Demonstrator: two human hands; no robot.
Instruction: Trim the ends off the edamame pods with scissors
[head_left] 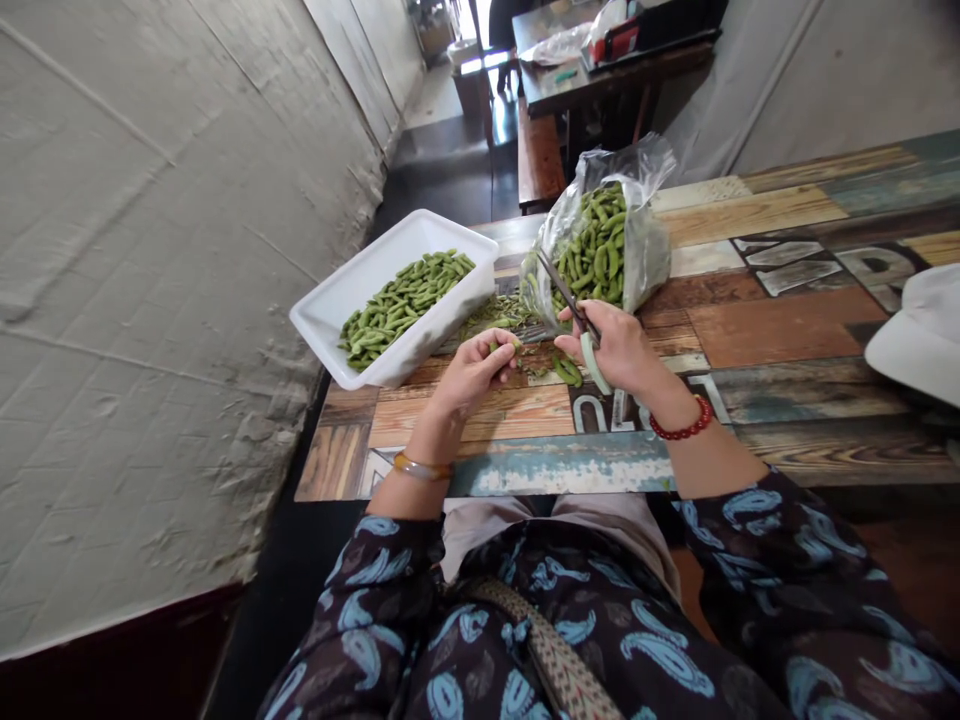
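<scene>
The white tub blocks a low path at the left with its raised walls, and the clear bag bulges up beside it; the narrow gap between holds low trimmings. Scissors jut from the right hand across the bag's front. Right of the bag, the surface offers a wide passage up to the white cap.

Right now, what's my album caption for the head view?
Left hand pinches a green pod; right hand holds scissors near bagged pods.
</scene>
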